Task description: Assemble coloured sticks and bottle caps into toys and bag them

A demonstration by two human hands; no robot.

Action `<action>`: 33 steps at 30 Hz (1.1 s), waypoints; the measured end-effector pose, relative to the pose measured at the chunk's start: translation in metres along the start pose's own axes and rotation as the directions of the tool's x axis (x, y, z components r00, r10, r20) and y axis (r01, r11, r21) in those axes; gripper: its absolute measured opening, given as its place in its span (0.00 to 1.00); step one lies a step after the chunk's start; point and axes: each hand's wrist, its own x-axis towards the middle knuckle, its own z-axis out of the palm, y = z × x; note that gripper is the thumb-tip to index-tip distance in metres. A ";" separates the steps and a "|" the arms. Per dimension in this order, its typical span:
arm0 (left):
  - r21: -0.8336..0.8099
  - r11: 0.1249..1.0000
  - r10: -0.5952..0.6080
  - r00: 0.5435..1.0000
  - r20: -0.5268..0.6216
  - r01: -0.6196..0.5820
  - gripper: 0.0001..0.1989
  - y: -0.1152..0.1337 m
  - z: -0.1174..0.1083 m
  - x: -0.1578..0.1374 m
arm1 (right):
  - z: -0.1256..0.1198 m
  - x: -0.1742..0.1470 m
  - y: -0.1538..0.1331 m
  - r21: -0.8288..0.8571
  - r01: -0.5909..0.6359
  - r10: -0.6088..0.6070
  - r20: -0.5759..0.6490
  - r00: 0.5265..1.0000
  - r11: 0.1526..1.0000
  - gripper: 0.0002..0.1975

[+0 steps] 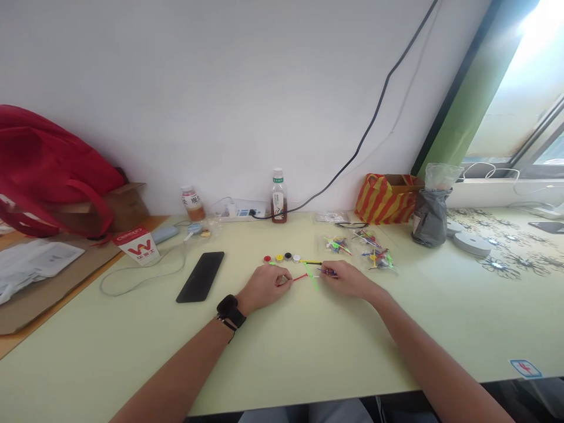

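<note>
Low over the table, my left hand (269, 285) pinches the end of a thin red plastic stick (300, 277). That stick meets a bright green stick (314, 282) and a small white piece (316, 276). My right hand (346, 278) is closed round a small purple-handled tool (329, 272), its thin tip pointing left at the sticks; its exact kind is too small to tell. Behind the sticks lies a yellow-and-black stick (312, 262). A row of small round pots stands just beyond: red (267, 259), yellow (279, 258), black (288, 257) and white (296, 258).
Several clear bags of coloured plastic parts (379, 258) lie right of the hands. A black phone (200, 277) is left. Farther back stand a drink bottle (278, 198), power strip (244, 211), striped bag (383, 197) and grey bag (429, 217). A cable (145, 291) loops at left.
</note>
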 end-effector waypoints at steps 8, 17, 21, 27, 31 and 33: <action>0.014 1.000 0.005 1.000 0.016 -0.005 0.09 0.000 -0.005 0.001 | 0.006 -0.001 -0.009 0.000 0.029 -0.029 -0.017 0.999 1.000 0.07; 0.017 1.000 0.015 1.000 0.019 -0.016 0.08 0.000 -0.003 0.001 | 0.004 -0.001 -0.005 0.045 0.058 -0.058 -0.006 0.998 0.997 0.06; 0.025 0.999 0.028 1.000 0.006 -0.028 0.08 0.000 -0.001 0.000 | 0.007 0.000 -0.006 0.029 0.064 -0.064 -0.007 0.998 0.998 0.07; 0.035 0.999 0.018 1.000 0.008 -0.018 0.07 0.002 -0.006 0.000 | 0.008 0.000 -0.005 0.019 0.067 -0.066 -0.016 0.998 0.998 0.05; 0.032 0.999 0.029 0.999 0.013 -0.030 0.07 0.002 -0.007 -0.001 | 0.008 0.000 -0.005 0.026 0.072 -0.071 -0.018 0.997 0.997 0.02; 0.022 0.999 0.037 0.999 0.010 -0.037 0.07 0.003 -0.007 -0.001 | 0.009 0.001 -0.004 0.025 0.075 -0.074 -0.025 0.997 0.997 0.02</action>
